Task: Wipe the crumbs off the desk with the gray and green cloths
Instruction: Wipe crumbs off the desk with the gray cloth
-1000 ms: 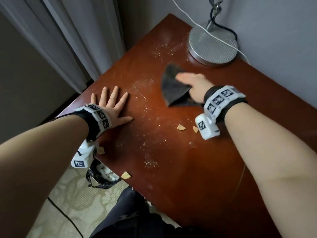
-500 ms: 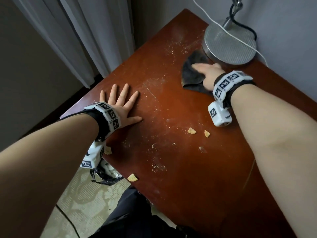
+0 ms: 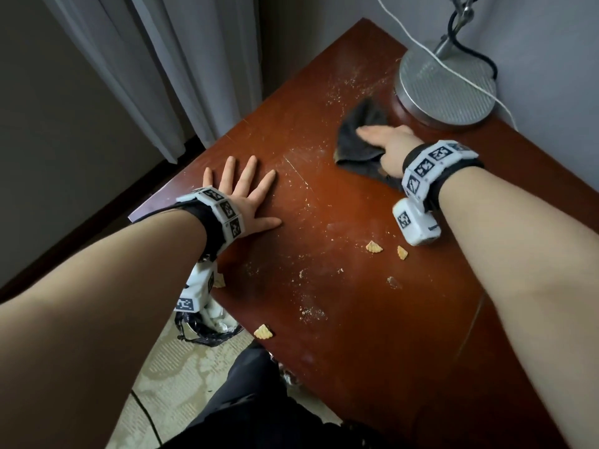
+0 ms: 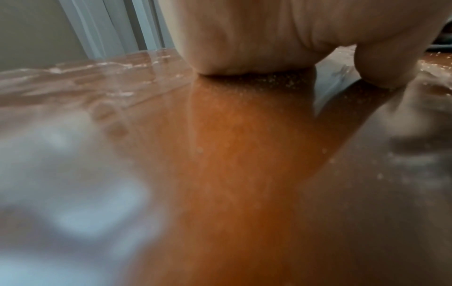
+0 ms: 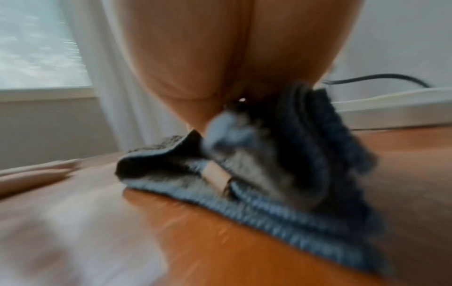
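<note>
Our right hand (image 3: 385, 144) lay flat on the gray cloth (image 3: 356, 140), fingers straight and together, pressing it against the desk (image 3: 340, 319). The cloth was bunched under the palm, a folded flap trailing back toward the wrist. Just beyond the fingertips stood the round metal lamp base (image 3: 447, 89), close to the cloth's far edge; whether they touched we could not tell. A white cable (image 3: 431, 56) ran across the base. Fine crumbs (image 3: 350, 82) dusted the wood ahead and to the left of this hand.

Our left hand (image 3: 243, 196) rested palm down on the desk, fingers spread and straight, holding nothing, close to the left edge. Between the two hands the wood was bare but for scattered dust.

Behind the right wrist lay two cracker pieces (image 3: 374, 247), with a smear of crumbs nearer us. Another cracker piece (image 3: 263, 332) sat right at the near-left edge. Below that edge stood a bin lined with a black bag (image 3: 201, 332), something white inside; we could not make out what. No green cloth was in view.
</note>
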Tool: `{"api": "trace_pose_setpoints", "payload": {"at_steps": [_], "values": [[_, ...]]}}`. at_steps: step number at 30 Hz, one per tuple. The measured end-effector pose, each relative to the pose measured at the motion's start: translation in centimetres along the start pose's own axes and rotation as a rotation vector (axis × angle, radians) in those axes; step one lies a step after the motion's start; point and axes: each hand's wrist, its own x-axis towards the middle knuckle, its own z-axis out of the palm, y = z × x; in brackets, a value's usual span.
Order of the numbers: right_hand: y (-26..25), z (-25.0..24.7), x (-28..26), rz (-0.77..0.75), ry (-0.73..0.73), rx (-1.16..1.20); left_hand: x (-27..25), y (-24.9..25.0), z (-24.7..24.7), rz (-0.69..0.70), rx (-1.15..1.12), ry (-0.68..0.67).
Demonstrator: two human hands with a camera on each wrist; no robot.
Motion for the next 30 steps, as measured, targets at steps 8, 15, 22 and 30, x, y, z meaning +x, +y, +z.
{"api": "trace_pose_setpoints", "payload": {"at_steps": [8,15,22,30], "values": [[5.0,-0.2,-6.5,0.173,0.118,0.107,-0.2,0.1,-0.1,0.009,0.007,0.010],[5.0,5.0,-13.8,0.356,0.042,0.114,-0.3,0.2,-0.3,0.004,0.036,-0.001],[-1.0,7.4,-16.3,0.158,-0.056,0.276,-0.3,-0.1,-0.5,0.031,0.047,-0.009],[1.7,5.0,-12.7,0.737,0.173,0.306,0.4,-0.5,0.0,0.055,0.055,0.009]]}}
